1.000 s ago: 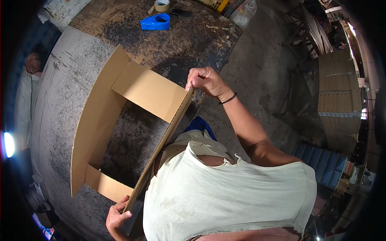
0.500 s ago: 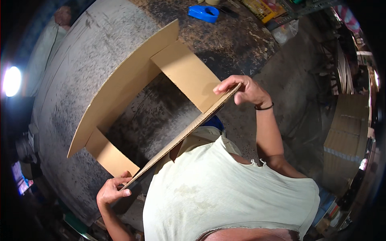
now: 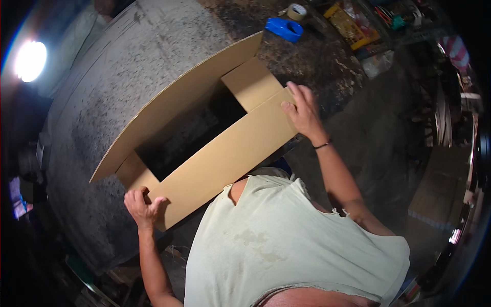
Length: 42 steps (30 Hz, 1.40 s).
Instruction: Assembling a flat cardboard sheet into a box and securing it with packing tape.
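Observation:
An opened-out brown cardboard box point(image 3: 220, 161) lies across the dark work surface before me. Its far long flap point(image 3: 174, 94) stands up, and the short end flaps lean inward over the dark inside. The near long flap faces up and slopes toward my shirt. My left hand point(image 3: 143, 207) is closed round the near-left corner, thumb on the flap and fingers curled over its end. At the near-right corner, my right hand point(image 3: 305, 113) grips the end of the same flap, thumb on top; its fingertips, slightly blurred, reach past the edge.
A blue tape dispenser point(image 3: 284, 29) and a roll of tape point(image 3: 296, 12) lie beyond the box. A yellow crate point(image 3: 350, 26) stands at the far right. Stacked flat cardboard point(image 3: 440, 187) is to the right. A person's sleeve point(image 3: 71, 46) shows at far left.
The near long flap has swung from standing on edge to sloping outward toward me. Both hands moved with it and stay at its two ends. The view has shifted slightly.

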Motion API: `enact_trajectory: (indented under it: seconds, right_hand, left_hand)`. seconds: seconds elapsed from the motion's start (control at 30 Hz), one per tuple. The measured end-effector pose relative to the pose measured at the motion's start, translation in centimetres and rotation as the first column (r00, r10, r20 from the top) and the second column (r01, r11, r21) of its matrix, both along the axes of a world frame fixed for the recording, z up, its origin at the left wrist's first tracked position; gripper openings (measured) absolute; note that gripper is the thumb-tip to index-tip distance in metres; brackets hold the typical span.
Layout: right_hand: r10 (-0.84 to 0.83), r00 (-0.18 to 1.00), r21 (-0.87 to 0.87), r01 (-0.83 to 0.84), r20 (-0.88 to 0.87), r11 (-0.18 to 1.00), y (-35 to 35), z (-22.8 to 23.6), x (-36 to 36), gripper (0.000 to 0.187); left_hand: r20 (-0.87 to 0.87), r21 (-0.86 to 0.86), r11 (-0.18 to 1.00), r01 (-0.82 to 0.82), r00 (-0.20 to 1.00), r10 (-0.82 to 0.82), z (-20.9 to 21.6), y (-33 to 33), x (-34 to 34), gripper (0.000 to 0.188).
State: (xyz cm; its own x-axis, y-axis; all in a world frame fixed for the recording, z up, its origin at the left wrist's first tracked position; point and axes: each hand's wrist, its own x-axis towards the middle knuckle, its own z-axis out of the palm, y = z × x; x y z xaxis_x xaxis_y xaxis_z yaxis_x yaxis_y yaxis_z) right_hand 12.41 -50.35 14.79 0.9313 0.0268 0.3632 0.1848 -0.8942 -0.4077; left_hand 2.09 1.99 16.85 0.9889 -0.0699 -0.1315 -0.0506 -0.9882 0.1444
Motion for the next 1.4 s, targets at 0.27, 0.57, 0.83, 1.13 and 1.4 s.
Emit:
enact_trajectory:
  seconds: [0.27,0.57,0.83,1.13,1.4]
  right_hand:
    - [0.525,0.63,0.82,0.447,-0.572,0.357,-1.4,-0.2,1.5,0.057]
    - [0.534,0.609,0.81,0.415,-0.586,0.415,-1.8,-2.2,1.8,0.067]
    - [0.585,0.606,0.841,0.419,-0.54,0.342,-2.4,-3.4,2.8,0.06]
    - [0.416,0.73,0.781,0.258,-0.543,0.568,-3.9,-4.5,2.8,0.05]
    - [0.294,0.921,0.672,-0.049,-0.255,0.739,-2.3,2.8,1.4,0.056]
  left_hand:
    - [-0.127,-0.691,0.587,-0.422,0.871,0.475,-3.6,0.3,0.4,0.096]
    - [0.143,-0.525,0.828,-0.2,0.938,0.317,-5.6,3.4,-0.7,0.09]
    - [0.251,-0.234,0.92,-0.314,0.895,0.369,-2.7,0.8,0.5,0.09]
    - [0.604,0.122,0.969,0.217,0.758,-0.246,10.8,-10.8,12.6,0.075]
    - [0.349,0.026,0.972,0.233,0.909,-0.227,9.1,-5.1,19.2,0.02]
